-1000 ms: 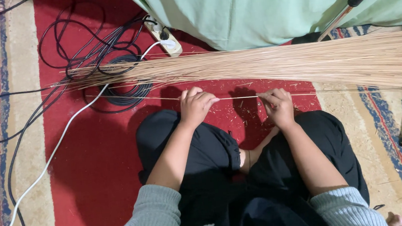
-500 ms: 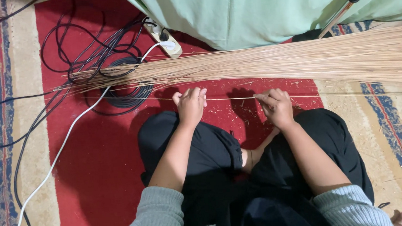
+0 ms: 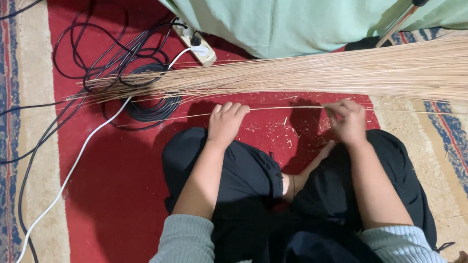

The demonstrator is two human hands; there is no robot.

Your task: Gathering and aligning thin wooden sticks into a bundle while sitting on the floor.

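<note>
Seated person, cross-legged on red patterned carpet (image 3: 117, 202). Left hand (image 3: 226, 122) curled over one thin pale straw-coloured stick (image 3: 282, 109), fingers closed on it; right hand (image 3: 347, 118) pinched shut on the same stick further along. Stick lies level, stretched between both hands, just in front of the long bundle of pale broom sticks (image 3: 307, 75) on the carpet. Judged step: working a single stick. Next move wants a steady two-handed grip. Black cables (image 3: 100, 53), white power strip (image 3: 196, 42) beyond

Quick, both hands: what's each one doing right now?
Left hand: closed on a thin stick.
Right hand: closed on the same stick.
</note>
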